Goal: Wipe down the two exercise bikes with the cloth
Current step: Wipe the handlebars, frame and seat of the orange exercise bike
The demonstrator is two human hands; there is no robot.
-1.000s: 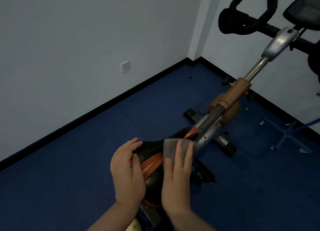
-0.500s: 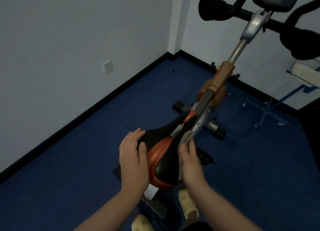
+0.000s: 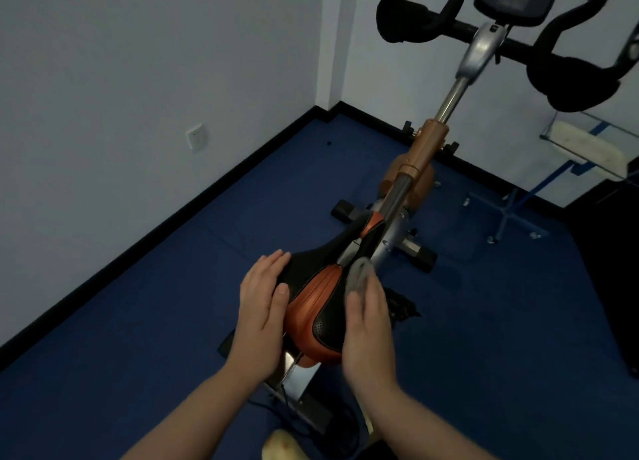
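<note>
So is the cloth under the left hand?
No, the grey cloth is under the right hand, against the right side of the saddle; the left hand rests bare on the other side.

Both hands forward, fingers straight: left hand [image 3: 261,307] flat, right hand [image 3: 370,331] flat, blurred

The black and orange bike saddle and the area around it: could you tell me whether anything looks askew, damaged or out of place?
Nothing stands out. The black and orange bike saddle looks intact, the left hand rests flat on its left edge, and the right hand presses the grey cloth against its right side.
</note>
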